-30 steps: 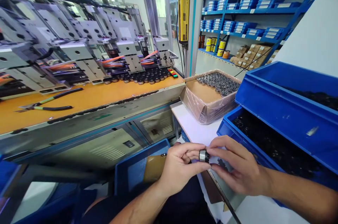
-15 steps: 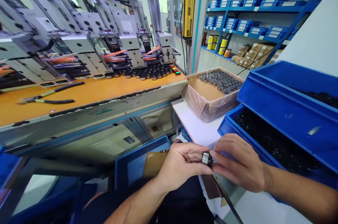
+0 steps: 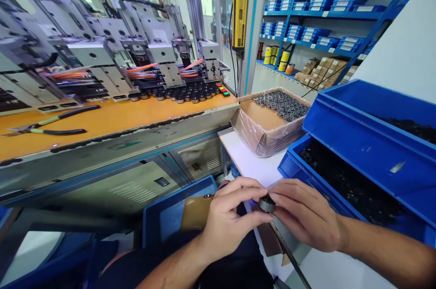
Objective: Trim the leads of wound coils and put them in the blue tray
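Note:
A small round part [image 3: 266, 205] with a silvery metal ring and a black top is held between my hands, low in the head view. My left hand [image 3: 229, 221] grips its left side, thumb below and index finger above. From the right, the fingertips of my right hand [image 3: 308, 215] close on the part's black top. A thin dark bar [image 3: 289, 252] slants down to the right just below the part. My fingers hide some of the part's sides.
An open carton [image 3: 262, 137] holds rows of dark parts on a white table [image 3: 243, 157]. Blue bins [image 3: 361, 144] of black pieces stand at right. Pliers [image 3: 57, 121] lie on the orange bench [image 3: 136, 119] before a machine. A blue crate [image 3: 148, 230] sits lower left.
The part has turned between my fingers: its metal ring now faces down toward me, with the black side upward. My right fingers have come in closer on it. The view has shifted slightly.

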The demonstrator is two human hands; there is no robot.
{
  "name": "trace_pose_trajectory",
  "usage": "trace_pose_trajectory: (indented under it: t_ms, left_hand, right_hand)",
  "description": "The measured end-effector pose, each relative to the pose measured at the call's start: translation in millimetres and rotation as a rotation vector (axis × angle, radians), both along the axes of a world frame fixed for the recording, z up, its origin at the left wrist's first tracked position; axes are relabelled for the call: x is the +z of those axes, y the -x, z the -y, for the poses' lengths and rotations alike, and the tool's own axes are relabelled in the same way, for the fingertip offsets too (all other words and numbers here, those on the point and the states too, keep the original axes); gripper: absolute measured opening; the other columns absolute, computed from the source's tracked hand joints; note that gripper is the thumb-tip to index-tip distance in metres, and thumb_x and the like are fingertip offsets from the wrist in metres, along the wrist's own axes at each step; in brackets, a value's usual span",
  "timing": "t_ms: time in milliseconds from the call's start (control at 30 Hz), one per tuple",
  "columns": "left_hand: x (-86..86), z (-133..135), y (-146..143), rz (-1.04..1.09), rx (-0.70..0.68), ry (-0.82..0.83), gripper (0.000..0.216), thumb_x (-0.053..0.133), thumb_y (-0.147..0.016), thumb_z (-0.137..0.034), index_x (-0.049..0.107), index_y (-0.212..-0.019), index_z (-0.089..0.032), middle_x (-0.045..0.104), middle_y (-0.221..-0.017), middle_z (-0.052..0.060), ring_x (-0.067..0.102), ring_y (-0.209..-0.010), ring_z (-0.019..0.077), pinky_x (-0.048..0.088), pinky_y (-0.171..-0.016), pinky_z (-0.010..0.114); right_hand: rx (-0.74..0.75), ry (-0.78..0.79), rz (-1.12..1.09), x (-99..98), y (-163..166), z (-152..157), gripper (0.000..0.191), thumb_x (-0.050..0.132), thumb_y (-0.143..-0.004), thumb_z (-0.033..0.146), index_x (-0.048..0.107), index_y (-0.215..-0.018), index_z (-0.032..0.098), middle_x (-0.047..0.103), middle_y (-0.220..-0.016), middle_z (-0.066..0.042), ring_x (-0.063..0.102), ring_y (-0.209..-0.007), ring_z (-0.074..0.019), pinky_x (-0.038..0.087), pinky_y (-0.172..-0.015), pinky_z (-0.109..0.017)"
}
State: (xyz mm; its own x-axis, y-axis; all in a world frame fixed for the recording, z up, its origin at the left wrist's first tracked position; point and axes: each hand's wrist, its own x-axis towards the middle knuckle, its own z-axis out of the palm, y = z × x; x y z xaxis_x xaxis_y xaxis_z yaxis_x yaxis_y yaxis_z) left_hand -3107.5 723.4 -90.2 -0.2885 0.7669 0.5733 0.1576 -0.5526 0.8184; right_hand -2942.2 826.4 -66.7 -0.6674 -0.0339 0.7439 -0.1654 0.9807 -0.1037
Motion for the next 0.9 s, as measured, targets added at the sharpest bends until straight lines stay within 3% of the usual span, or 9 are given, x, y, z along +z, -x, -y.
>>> trace_pose_trajectory:
  t_ms: [100, 200, 300, 400, 567, 633, 700, 800, 900]
  left_hand:
    - [1.1, 0, 11, -0.267, 0.065, -0.127, 0.031, 0.086, -0.066, -0.014, 0.076, -0.094, -0.015, 0.073, -0.082, 0.005, 0.069, -0.074, 0.0128, 0.056, -0.071, 0.021]
    - [-2.6, 2, 8, -0.256, 0.097, -0.115, 0.027, 0.083, -0.070, -0.016, 0.073, -0.096, -0.016, 0.071, -0.083, 0.005, 0.069, -0.076, 0.0129, 0.055, -0.073, 0.023]
    - [-6.9, 2, 0, -0.105, 0.070, 0.013, 0.032, 0.085, -0.068, -0.020, 0.071, -0.097, -0.020, 0.069, -0.094, 0.005, 0.067, -0.086, 0.0151, 0.054, -0.080, 0.026]
    - [-9.4, -1, -6, 0.140, -0.017, 0.181, 0.033, 0.089, -0.063, -0.022, 0.070, -0.089, -0.021, 0.067, -0.090, 0.001, 0.062, -0.082, 0.0118, 0.051, -0.076, 0.021]
    - [-15.8, -4, -10, 0.611, -0.366, 0.340, 0.026, 0.075, -0.081, -0.037, 0.069, -0.105, -0.028, 0.071, -0.085, 0.000, 0.064, -0.077, 0.0079, 0.049, -0.073, 0.017]
    - [-19.9, -4, -10, 0.664, -0.432, 0.378, 0.026, 0.066, -0.088, -0.041, 0.068, -0.111, -0.029, 0.071, -0.084, 0.001, 0.064, -0.075, 0.0079, 0.050, -0.073, 0.018]
    - [-23.4, -4, -7, 0.544, -0.397, 0.339, 0.027, 0.062, -0.091, -0.040, 0.066, -0.116, -0.029, 0.071, -0.091, 0.003, 0.065, -0.082, 0.0103, 0.051, -0.079, 0.022]
    - [-25.3, -5, 1, 0.177, -0.213, 0.150, 0.035, 0.069, -0.086, -0.034, 0.064, -0.121, -0.029, 0.067, -0.110, 0.007, 0.063, -0.101, 0.0173, 0.051, -0.090, 0.030]
    - [-23.3, -6, 9, -0.115, -0.061, 0.019, 0.031, 0.074, -0.082, -0.025, 0.069, -0.112, -0.026, 0.065, -0.106, 0.006, 0.062, -0.099, 0.0177, 0.052, -0.087, 0.030]
  right_hand:
    - [0.036, 0.093, 0.034, 2.5, 0, 4, 0.030, 0.056, -0.088, 0.001, 0.060, -0.117, 0.004, 0.067, -0.099, -0.016, 0.065, -0.096, -0.0212, 0.062, -0.079, -0.036]
    - [0.056, 0.119, 0.052, 4.7, 0, 5, 0.028, 0.057, -0.087, 0.000, 0.060, -0.115, 0.002, 0.066, -0.099, -0.017, 0.065, -0.095, -0.0213, 0.062, -0.080, -0.035]
    - [0.027, 0.066, 0.048, 3.7, 2, 2, 0.027, 0.057, -0.088, 0.002, 0.059, -0.114, 0.003, 0.066, -0.098, -0.016, 0.064, -0.095, -0.0219, 0.061, -0.080, -0.037]
    - [-0.004, -0.031, 0.021, -0.6, 3, -2, 0.025, 0.057, -0.089, 0.005, 0.058, -0.114, 0.005, 0.067, -0.096, -0.015, 0.064, -0.094, -0.0217, 0.062, -0.078, -0.038]
    - [-0.023, 0.031, -0.041, -5.2, 7, -3, 0.022, 0.058, -0.090, 0.008, 0.057, -0.112, 0.009, 0.067, -0.098, -0.013, 0.063, -0.096, -0.0201, 0.061, -0.081, -0.038]
    - [-0.019, 0.066, -0.051, -4.1, 7, -3, 0.018, 0.056, -0.091, 0.008, 0.057, -0.109, 0.009, 0.067, -0.096, -0.012, 0.062, -0.094, -0.0194, 0.061, -0.081, -0.038]
    - [-0.007, 0.069, -0.061, -2.1, 7, -2, 0.016, 0.054, -0.092, 0.008, 0.057, -0.107, 0.009, 0.067, -0.094, -0.012, 0.062, -0.092, -0.0190, 0.060, -0.081, -0.038]
    - [-0.004, 0.069, -0.065, 0.2, 7, -2, 0.016, 0.052, -0.092, 0.007, 0.057, -0.107, 0.007, 0.067, -0.095, -0.013, 0.061, -0.092, -0.0198, 0.060, -0.079, -0.038]
    - [-0.005, 0.080, -0.042, -0.3, 6, -1, 0.016, 0.052, -0.091, 0.005, 0.058, -0.106, 0.005, 0.066, -0.093, -0.014, 0.060, -0.091, -0.0204, 0.060, -0.078, -0.038]
